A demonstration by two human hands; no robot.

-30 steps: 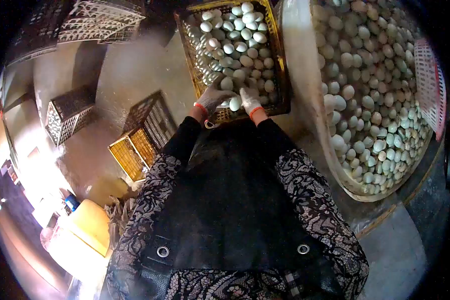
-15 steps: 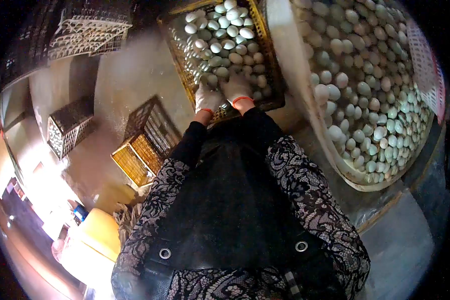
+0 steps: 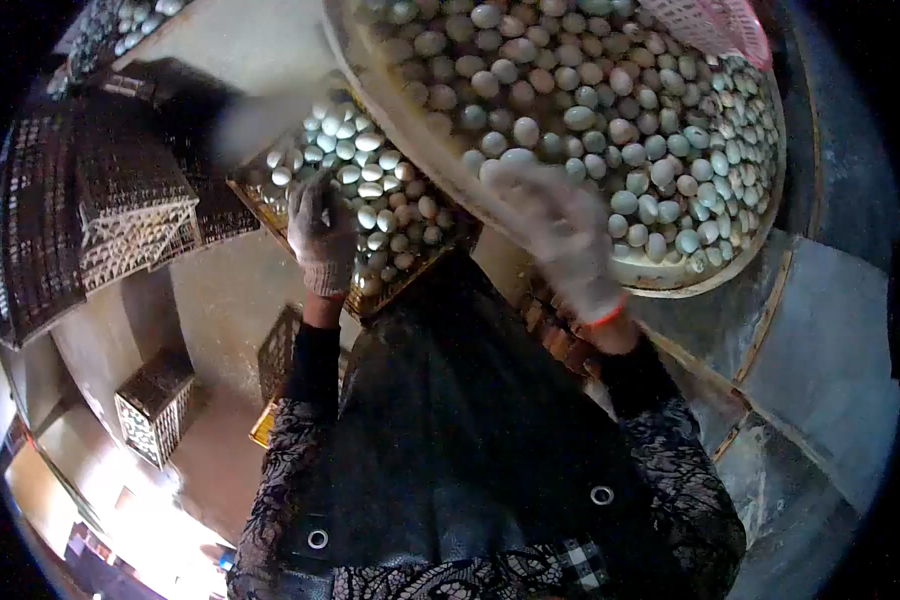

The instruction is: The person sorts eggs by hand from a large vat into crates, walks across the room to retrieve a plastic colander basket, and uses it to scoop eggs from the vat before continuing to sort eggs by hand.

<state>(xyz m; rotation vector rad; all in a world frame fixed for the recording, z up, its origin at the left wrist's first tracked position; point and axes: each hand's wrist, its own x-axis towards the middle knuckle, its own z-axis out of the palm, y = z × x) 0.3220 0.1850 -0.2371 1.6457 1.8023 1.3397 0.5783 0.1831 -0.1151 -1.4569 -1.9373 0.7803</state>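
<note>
My left hand, in a pale knitted glove with darkened fingers, rests over the eggs in a yellowish slatted crate. Its fingers point away and look spread, though the tips are partly in shadow. My right hand, gloved with an orange band at the wrist, crosses the near rim of a large pale tub. Motion blurs its fingers, which reach toward the tub's many white and bluish eggs. Whether it holds an egg does not show.
A pink-rimmed plastic basket leans into the tub's far side. Stacked egg trays stand at the left, and an egg-filled crate sits on the floor below them. Reddish bricks lie beneath my right wrist.
My view has swung right toward the tub. My right hand has left the crate and moved right over the tub's rim. My left hand has shifted to the crate's left side.
</note>
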